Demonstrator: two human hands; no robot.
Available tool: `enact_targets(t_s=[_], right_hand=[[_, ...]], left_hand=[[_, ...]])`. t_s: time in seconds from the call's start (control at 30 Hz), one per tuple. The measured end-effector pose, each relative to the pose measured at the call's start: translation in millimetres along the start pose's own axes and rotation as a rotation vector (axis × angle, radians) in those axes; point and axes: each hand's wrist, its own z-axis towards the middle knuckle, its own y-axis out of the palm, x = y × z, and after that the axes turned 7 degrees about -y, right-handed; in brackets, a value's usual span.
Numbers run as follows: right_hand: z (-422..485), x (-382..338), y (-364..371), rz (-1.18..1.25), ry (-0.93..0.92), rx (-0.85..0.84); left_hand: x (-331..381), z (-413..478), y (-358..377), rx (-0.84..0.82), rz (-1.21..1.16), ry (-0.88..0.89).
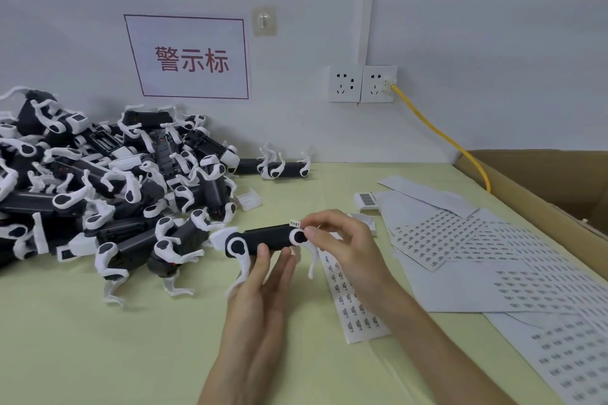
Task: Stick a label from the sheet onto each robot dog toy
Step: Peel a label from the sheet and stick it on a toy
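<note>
Right now the left hand (263, 276) is cradling a black plastic robot dog toy with white jointed legs (263, 238) from below, thumb on the near side of the body and long fingers nearly straight under it, holding it level above the pale yellow-green tabletop (98, 339). The right hand (339, 240) is reaching over the toy's right end with fingers curled, and a small white printed label (294, 223) is sitting at the top edge of the body just beside those fingertips; whether the fingers are gripping it or only pressing it down, I cannot tell.

A narrow white label strip with rows of small dark printed stickers (352, 302) is lying on the table under the right wrist, and wider sheets of the same stickers (477, 240) are spreading out to the right, near an open brown cardboard box (543, 181). A big heap of black-and-white robot dogs (98, 181) is waiting on the left.

The risks look like these: the label seems to be sitting at the edge of the body, so it may be going on crooked or overhanging and later peeling. The light hold underneath could let the toy roll as the right hand presses. A dangling white leg could also be snagging the strip below and dragging it.
</note>
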Motion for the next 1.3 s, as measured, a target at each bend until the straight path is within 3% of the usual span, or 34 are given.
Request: enact_targets(t_s=[0.33,0.6,1.3], right_hand=[[-3.1,-3.1,7.0,-0.127,0.002,-0.161],[-4.6,-1.8,9.2,-0.158,0.011,-0.179],[-7.4,-1.1,13.2,-0.188,-0.015,-0.199]], left_hand=[[-2.3,2.2,-3.7,0.029,0.097,0.107],[-5.6,4.4,-8.0,0.011,0.142,0.201],[-7.5,6.7,-10.6,0.073,0.107,0.242]])
